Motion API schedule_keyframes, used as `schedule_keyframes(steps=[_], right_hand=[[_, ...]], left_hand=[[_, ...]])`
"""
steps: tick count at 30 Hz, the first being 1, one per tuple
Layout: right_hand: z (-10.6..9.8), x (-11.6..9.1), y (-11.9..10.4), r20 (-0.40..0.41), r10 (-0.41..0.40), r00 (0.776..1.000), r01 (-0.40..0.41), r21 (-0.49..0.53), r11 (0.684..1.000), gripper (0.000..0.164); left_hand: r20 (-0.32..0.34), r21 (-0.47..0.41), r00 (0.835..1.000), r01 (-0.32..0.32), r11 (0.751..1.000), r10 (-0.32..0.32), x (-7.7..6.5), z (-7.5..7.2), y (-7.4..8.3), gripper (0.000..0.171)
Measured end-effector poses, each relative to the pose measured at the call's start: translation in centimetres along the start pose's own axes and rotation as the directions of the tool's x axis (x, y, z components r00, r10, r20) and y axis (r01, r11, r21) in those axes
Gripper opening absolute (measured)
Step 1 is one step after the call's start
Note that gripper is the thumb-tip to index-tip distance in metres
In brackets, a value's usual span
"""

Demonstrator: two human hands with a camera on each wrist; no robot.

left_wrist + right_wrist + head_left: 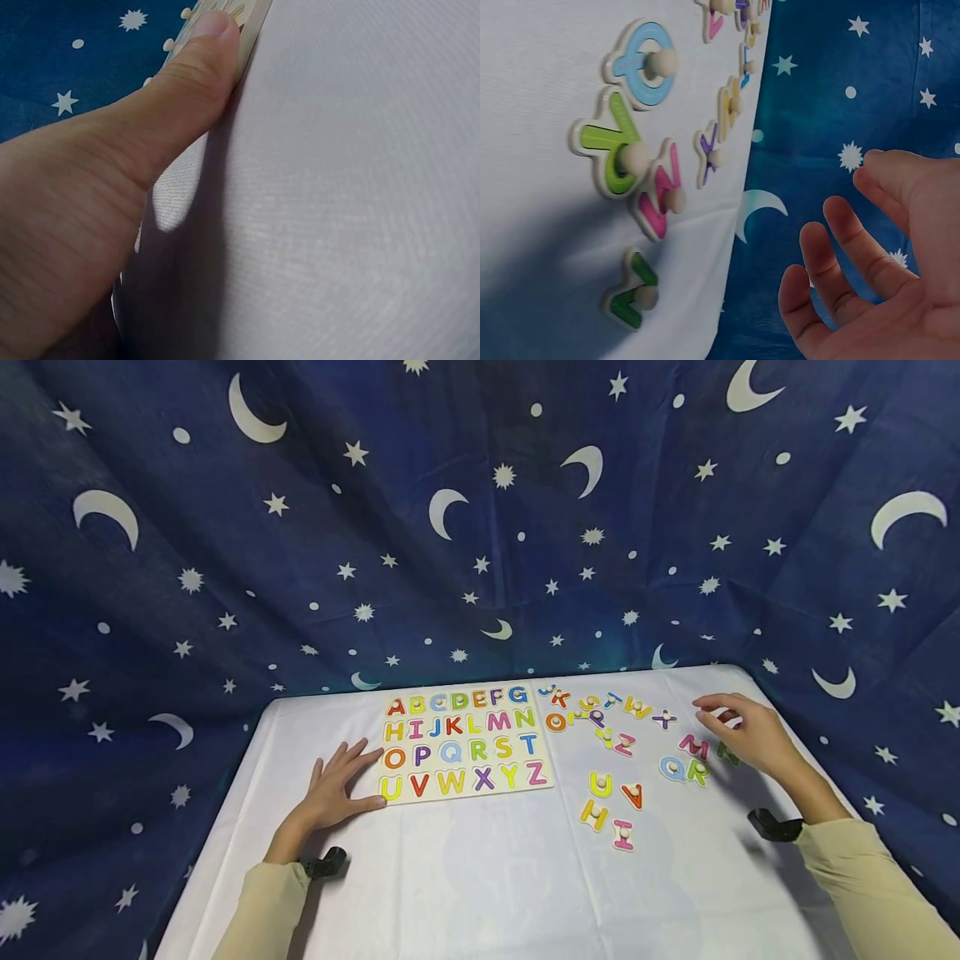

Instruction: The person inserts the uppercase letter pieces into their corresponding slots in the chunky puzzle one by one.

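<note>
An alphabet puzzle board [442, 797] lies on the table, with knobbed letters standing in its top row, A to G. My left hand [333, 789] is spread at the board's left side. Its thumb [199, 67] rests on the board's near edge, and the index fingertip touches the left edge near the O. Above the loose letters on the right, my right hand [742, 735] hovers with fingers slightly bent and nothing between them. Below it lie a pink M [660, 195], a green N [632, 292], a light blue Q [639, 64] and a lime R [615, 142].
More knobbed letters are scattered right of the board, among them a purple X [664, 719], a yellow U [600, 784], a red V [633, 795], an orange-yellow H [593, 815] and a pink I [623, 835]. A white cloth [480, 885] covers the table. Behind hangs a blue star-and-moon curtain [412, 568].
</note>
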State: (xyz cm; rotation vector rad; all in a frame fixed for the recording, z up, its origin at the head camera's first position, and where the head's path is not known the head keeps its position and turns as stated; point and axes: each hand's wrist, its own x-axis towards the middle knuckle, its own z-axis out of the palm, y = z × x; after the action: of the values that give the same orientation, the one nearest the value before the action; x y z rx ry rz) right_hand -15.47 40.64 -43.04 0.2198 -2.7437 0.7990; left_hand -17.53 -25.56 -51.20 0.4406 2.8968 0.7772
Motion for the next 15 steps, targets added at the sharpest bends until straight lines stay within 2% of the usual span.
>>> schedule_keyframes(steps=[8,15], right_hand=[[0.8,-0.8,0.1,-0.002,0.016,1.000,-0.016,0.022,1.000,0.022],[2.4,-1.7,-1.6,0.016,-0.047,0.999,0.046,0.045,0.998,0.026]], left_hand=[[0.009,-0.001,1.000,0.016,1.000,-0.016,0.0,-0.1,0.1,0.096],[0.011,-0.005,1.000,0.019,1.000,-0.019,0.1,-0.1,0.3,0.096]])
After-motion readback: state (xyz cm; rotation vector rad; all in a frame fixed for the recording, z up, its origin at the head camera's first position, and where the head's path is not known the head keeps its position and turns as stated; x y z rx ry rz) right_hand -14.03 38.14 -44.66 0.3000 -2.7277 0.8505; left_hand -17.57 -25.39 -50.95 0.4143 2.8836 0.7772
